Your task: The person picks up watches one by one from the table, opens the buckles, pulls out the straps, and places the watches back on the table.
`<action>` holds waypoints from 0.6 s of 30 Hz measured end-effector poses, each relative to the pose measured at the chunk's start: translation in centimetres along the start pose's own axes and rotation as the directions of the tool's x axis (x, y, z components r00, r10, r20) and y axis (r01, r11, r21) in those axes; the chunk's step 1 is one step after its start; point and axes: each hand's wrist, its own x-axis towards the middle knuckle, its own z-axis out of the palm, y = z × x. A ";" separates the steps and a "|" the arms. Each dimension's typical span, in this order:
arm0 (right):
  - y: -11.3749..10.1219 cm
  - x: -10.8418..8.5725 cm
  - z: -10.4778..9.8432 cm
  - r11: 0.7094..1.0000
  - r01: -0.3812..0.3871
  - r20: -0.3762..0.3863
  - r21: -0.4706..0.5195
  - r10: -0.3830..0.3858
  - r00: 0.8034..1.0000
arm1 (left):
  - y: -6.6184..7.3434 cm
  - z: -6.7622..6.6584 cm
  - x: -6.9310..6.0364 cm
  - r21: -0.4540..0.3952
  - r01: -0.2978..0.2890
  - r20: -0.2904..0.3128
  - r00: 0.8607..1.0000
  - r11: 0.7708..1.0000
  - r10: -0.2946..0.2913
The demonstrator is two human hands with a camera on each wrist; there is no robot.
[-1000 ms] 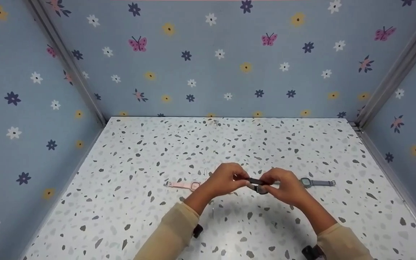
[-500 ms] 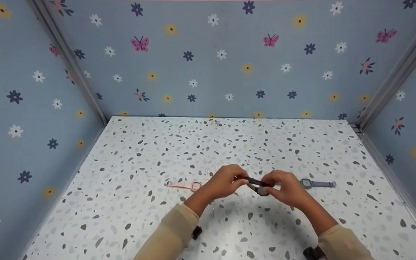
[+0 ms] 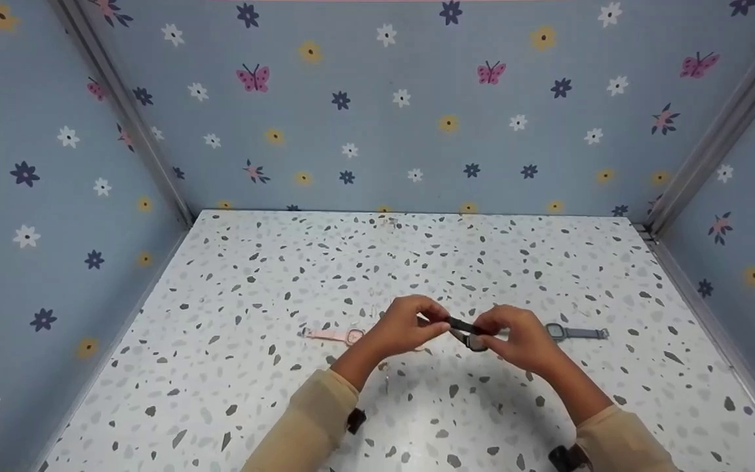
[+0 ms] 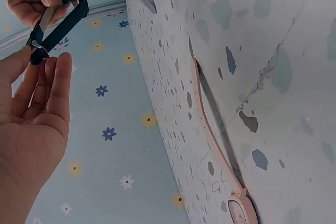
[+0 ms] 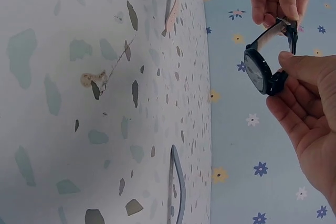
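Observation:
A black wristwatch [image 3: 463,326] with a round face is held above the table between both hands, its strap bent into a loop. The left hand [image 3: 410,326] pinches the strap's buckle end [image 4: 38,48] between thumb and fingers. On the other side, the right hand [image 3: 518,335] grips the strap beside the watch case [image 5: 257,71] with thumb and fingers. In the right wrist view the face is seen at an angle. Fingers partly hide the strap ends, so I cannot tell whether the buckle is fastened.
To the left on the speckled table [image 3: 233,367] lies a pink watch [image 3: 328,335], partly behind the left forearm. A grey-blue watch [image 3: 580,333] lies to the right, partly behind the right hand. Flower-patterned panels [image 3: 377,105] enclose the back and sides.
Both hands keep hold of the black wristwatch in nearly the same place. The left hand has risen very slightly, and the watch case has shifted a little.

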 end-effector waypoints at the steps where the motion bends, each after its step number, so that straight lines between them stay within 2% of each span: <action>1: -0.1 0.1 0.1 1.000 0.007 0.004 -0.013 -0.007 1.000 | 0.0 -0.1 0.0 0.020 -0.007 0.008 1.000 1.000 0.006; 4: -0.3 0.3 0.3 0.999 0.012 0.027 -0.052 -0.010 1.000 | 0.2 -0.2 0.0 0.097 -0.068 0.035 0.997 0.993 0.065; 7: -0.6 0.5 0.4 0.996 0.024 0.045 -0.088 -0.020 0.999 | 0.3 -0.1 0.1 0.200 -0.152 0.047 0.988 0.968 0.146; 10: -0.7 0.6 0.4 0.996 0.034 0.049 -0.084 -0.030 0.998 | 0.3 -0.2 0.2 0.249 -0.182 0.040 0.983 0.951 0.178; 12: -0.6 0.6 0.4 0.997 0.039 0.047 -0.068 -0.035 0.998 | 0.2 -0.1 0.2 0.233 -0.173 0.027 0.985 0.957 0.171; 18: -0.3 0.5 0.2 0.999 0.039 0.035 -0.032 -0.038 0.999 | 0.0 -0.2 0.0 0.093 -0.104 -0.010 0.994 0.990 0.105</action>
